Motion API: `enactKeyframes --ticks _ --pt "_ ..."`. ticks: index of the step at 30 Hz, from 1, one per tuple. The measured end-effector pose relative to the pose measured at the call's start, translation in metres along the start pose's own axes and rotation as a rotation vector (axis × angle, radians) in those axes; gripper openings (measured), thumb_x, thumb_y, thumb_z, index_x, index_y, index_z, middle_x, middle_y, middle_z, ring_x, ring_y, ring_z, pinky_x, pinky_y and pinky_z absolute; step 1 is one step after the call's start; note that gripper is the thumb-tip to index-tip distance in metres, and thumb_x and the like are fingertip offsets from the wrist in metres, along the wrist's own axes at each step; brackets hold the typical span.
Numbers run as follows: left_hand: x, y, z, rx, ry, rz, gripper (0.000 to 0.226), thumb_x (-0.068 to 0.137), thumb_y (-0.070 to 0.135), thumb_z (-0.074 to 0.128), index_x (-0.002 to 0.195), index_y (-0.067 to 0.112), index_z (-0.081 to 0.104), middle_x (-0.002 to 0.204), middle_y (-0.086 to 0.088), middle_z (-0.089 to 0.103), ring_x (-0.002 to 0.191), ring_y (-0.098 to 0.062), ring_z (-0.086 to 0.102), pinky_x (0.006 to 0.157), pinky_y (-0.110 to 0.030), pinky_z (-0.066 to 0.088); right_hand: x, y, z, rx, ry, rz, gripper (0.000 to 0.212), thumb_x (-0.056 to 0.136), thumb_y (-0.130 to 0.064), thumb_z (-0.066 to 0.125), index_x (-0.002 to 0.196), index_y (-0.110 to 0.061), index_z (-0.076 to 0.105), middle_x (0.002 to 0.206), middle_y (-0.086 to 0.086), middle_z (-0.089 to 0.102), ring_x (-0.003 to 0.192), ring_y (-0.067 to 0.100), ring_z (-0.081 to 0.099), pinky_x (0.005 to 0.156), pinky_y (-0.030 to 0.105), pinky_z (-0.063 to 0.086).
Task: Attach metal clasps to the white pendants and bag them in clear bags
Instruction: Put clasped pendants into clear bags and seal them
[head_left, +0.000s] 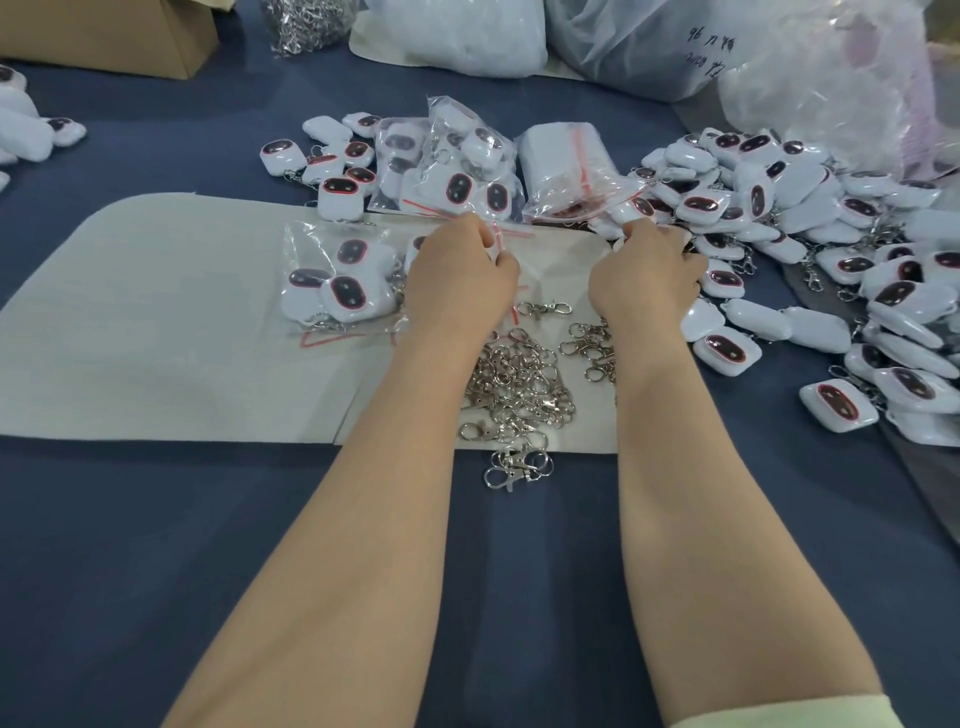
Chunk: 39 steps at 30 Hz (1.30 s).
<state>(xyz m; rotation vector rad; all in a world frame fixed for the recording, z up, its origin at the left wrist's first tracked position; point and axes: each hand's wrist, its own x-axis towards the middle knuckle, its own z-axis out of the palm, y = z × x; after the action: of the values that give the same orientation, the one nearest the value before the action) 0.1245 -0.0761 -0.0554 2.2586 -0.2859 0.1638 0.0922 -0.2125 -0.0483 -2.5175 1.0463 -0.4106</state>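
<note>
My left hand (462, 280) pinches the red-striped mouth of a clear bag (501, 236) over the pale mat. My right hand (649, 275) lies at the left edge of the big pile of white pendants (779, 208). Its fingers curl over a white pendant (641, 207) there, and the grip itself is hidden under the hand. Loose metal clasps (519, 384) lie in a heap between my forearms. A filled bag of pendants (337, 280) rests to the left of my left hand. More filled bags (452, 166) lie just beyond it.
A stack of empty clear bags (561, 150) sits behind my hands. Large plastic sacks (649, 41) and a cardboard box (104, 36) line the far edge, with a bag of clasps (301, 21) between them. More pendants (31, 130) lie at far left on the blue cloth (208, 571).
</note>
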Motion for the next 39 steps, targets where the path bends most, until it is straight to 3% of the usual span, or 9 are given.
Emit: enactKeyframes --ticks 11,16,20,23,27,30,32,35,39 --pt "-0.002 0.002 -0.001 -0.015 -0.023 -0.013 0.024 0.091 0.025 0.056 0.111 0.012 0.059 0.106 -0.003 0.064 0.098 -0.021 0.058 0.082 -0.028 0.044 0.004 0.002 -0.003 0.052 0.017 0.084 0.040 0.097 -0.025 0.050 0.135 -0.014 0.043 0.142 0.014 0.044 0.131 0.036 0.038 0.108 0.042 0.028" --pt "-0.001 0.009 -0.003 -0.193 0.094 0.020 0.017 0.094 0.025 0.052 0.103 0.014 0.061 0.090 0.007 0.060 0.084 -0.010 0.055 0.076 -0.021 0.042 -0.002 -0.018 -0.007 0.424 0.165 -0.095 0.038 0.095 -0.022 0.053 0.133 -0.019 0.046 0.133 -0.001 0.056 0.124 0.023 0.048 0.106 0.039 0.035" --pt "0.003 0.018 -0.005 -0.539 0.055 -0.041 0.023 0.097 0.027 0.049 0.099 0.009 0.064 0.090 0.000 0.067 0.087 -0.016 0.064 0.085 -0.031 0.051 -0.026 -0.042 0.002 0.688 0.022 -0.450 0.039 0.092 -0.007 0.057 0.130 -0.007 0.050 0.125 0.006 0.060 0.117 0.018 0.055 0.102 0.030 0.041" --pt "0.006 0.014 -0.006 -0.649 0.040 -0.171 0.018 0.095 0.019 0.052 0.083 0.008 0.061 0.072 -0.002 0.059 0.067 -0.016 0.054 0.069 -0.030 0.045 -0.033 -0.046 0.009 0.716 -0.109 -0.524 0.043 0.090 -0.002 0.056 0.132 -0.007 0.049 0.129 0.007 0.058 0.116 0.016 0.054 0.101 0.025 0.041" --pt "0.006 0.009 -0.008 -0.783 0.006 -0.247 0.016 0.098 0.012 0.049 0.095 0.010 0.065 0.090 -0.012 0.065 0.080 -0.019 0.062 0.075 -0.032 0.057 -0.029 -0.044 0.008 0.870 -0.243 -0.409 0.044 0.090 -0.004 0.057 0.133 -0.005 0.049 0.123 0.003 0.057 0.113 0.009 0.053 0.096 0.015 0.041" --pt "0.005 0.010 -0.004 -0.718 -0.008 -0.191 0.018 0.099 0.013 0.046 0.102 0.013 0.063 0.098 -0.010 0.067 0.089 -0.020 0.063 0.078 -0.029 0.054 -0.025 -0.041 0.011 0.934 -0.296 -0.294 0.030 0.094 -0.007 0.052 0.124 -0.008 0.057 0.098 -0.007 0.060 0.089 0.000 0.057 0.083 0.019 0.046" --pt "0.005 0.011 0.000 -0.575 0.002 -0.153 0.020 0.100 0.017 0.043 0.104 0.011 0.061 0.101 -0.008 0.065 0.088 -0.018 0.058 0.076 -0.026 0.045 -0.024 -0.039 0.015 0.915 -0.323 -0.313 0.018 0.096 -0.009 0.049 0.104 -0.008 0.066 0.080 -0.004 0.060 0.075 0.008 0.055 0.072 0.027 0.044" --pt "0.005 0.011 0.003 -0.516 0.039 -0.171 0.025 0.100 0.022 0.041 0.104 0.005 0.059 0.095 -0.007 0.061 0.086 -0.019 0.055 0.074 -0.028 0.041 -0.024 -0.037 0.019 1.001 -0.359 -0.321 0.024 0.097 -0.009 0.045 0.085 -0.015 0.065 0.076 0.002 0.058 0.078 0.017 0.051 0.072 0.030 0.041" --pt "0.004 0.009 0.002 -0.482 0.071 -0.128 0.023 0.099 0.024 0.045 0.095 0.007 0.060 0.097 -0.012 0.065 0.089 -0.022 0.058 0.080 -0.030 0.044 -0.023 -0.036 0.020 1.064 -0.406 -0.296 0.026 0.098 -0.009 0.045 0.088 -0.019 0.067 0.076 0.000 0.059 0.073 0.020 0.053 0.060 0.028 0.044"
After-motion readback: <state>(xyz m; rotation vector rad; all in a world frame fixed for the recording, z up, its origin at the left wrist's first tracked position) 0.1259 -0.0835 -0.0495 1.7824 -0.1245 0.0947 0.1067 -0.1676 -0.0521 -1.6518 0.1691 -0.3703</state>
